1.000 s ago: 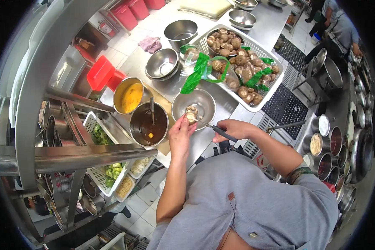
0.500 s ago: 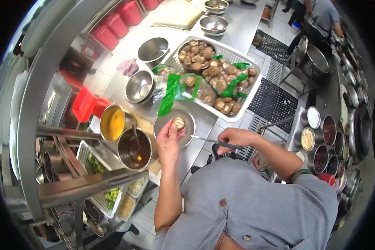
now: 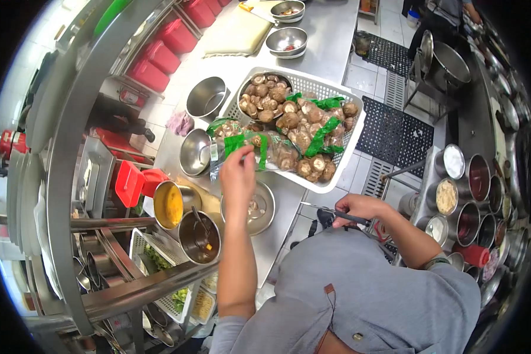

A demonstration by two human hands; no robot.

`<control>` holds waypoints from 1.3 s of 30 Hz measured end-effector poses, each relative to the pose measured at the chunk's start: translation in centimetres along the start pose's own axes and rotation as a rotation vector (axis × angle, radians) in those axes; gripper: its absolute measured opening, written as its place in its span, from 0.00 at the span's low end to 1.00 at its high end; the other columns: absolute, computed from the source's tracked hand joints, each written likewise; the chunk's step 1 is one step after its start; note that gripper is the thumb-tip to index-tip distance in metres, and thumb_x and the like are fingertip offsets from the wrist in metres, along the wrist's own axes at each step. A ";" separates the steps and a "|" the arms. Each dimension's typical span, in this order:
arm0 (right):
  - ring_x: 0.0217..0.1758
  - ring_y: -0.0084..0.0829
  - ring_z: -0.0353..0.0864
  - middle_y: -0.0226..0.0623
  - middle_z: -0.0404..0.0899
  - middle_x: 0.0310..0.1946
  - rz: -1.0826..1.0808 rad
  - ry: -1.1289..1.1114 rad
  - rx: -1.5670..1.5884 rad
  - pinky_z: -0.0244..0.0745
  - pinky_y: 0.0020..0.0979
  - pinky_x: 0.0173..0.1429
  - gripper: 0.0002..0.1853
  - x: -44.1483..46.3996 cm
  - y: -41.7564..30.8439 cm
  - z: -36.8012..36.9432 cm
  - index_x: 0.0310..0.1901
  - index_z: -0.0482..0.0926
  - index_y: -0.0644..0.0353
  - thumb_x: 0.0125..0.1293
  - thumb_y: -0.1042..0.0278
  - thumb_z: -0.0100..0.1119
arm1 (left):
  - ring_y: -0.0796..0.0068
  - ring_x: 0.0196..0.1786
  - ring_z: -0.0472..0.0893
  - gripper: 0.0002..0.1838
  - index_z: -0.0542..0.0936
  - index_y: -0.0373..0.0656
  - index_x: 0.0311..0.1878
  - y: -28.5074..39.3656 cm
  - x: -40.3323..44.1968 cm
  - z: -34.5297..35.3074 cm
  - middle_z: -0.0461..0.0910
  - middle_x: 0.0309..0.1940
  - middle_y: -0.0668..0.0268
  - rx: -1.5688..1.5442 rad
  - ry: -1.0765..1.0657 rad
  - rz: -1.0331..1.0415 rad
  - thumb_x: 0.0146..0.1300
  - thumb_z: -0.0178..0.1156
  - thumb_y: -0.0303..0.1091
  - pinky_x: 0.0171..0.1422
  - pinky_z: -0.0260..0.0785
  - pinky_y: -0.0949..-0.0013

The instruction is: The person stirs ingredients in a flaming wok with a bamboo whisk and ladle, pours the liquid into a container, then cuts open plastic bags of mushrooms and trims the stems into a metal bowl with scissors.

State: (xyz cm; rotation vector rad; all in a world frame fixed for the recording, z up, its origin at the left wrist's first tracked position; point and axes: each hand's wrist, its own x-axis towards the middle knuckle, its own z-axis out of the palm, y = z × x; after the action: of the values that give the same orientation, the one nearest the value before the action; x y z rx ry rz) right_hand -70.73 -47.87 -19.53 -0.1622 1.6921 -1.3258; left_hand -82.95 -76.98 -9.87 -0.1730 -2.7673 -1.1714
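My left hand reaches over the steel bowl toward the green-trimmed plastic bag. Its fingers are drawn together near a mushroom at the bag; whether they grip it is unclear. Small pale pieces lie in the bowl. Lower right, my right hand is closed around the dark handles of scissors, whose thin blades point left. Many brown mushrooms fill the white basket, some in a steel pot, others in bags.
Left of the bowl stand a pot of yellow liquid and a pot of dark liquid with a ladle. A metal rail crosses the lower left. Steel containers line the right side. A co-worker stands at the upper right.
My left hand has moved up from the bowl to the bag, and the mushroom it held no longer shows in its fingers. My right hand has drawn right with the scissors. The view has shifted.
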 end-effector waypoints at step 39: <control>0.41 0.57 0.81 0.52 0.79 0.33 -0.388 0.541 -0.737 0.75 0.49 0.45 0.31 7.6 -10.1 12.3 0.34 0.75 0.66 0.53 0.42 0.76 | 0.70 0.55 0.82 0.20 0.74 0.34 0.65 -7.6 -17.9 -1.5 0.80 0.54 0.62 -1.194 0.242 -0.640 0.79 0.54 0.38 0.61 0.76 0.67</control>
State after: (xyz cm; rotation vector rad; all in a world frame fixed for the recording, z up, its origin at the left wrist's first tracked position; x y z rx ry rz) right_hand -70.19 -64.93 -15.32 -0.6273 2.6709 -0.9898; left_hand -66.43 -84.31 -17.11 0.7316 -1.5774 -2.6003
